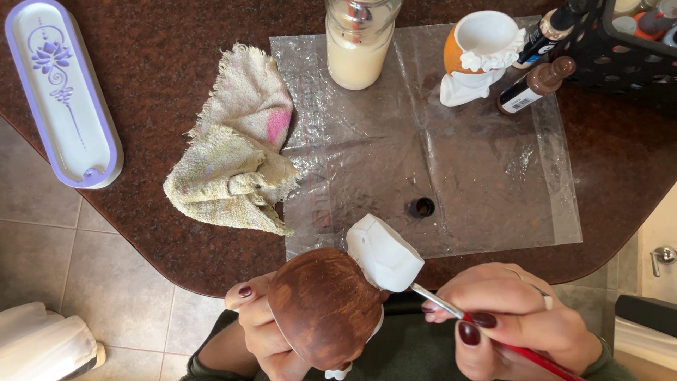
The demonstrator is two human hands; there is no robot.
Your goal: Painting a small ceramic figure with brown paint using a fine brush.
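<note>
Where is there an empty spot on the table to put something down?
The middle of the clear plastic sheet is bare, between the small black cap and the glass jar of milky water. Bare dark stone counter also lies between the purple-rimmed oval tray and the stained yellowish rag. The top right is crowded with paint bottles and a black basket.

hands (395,324), brown-painted figurine (331,300), brush (493,331)
</note>
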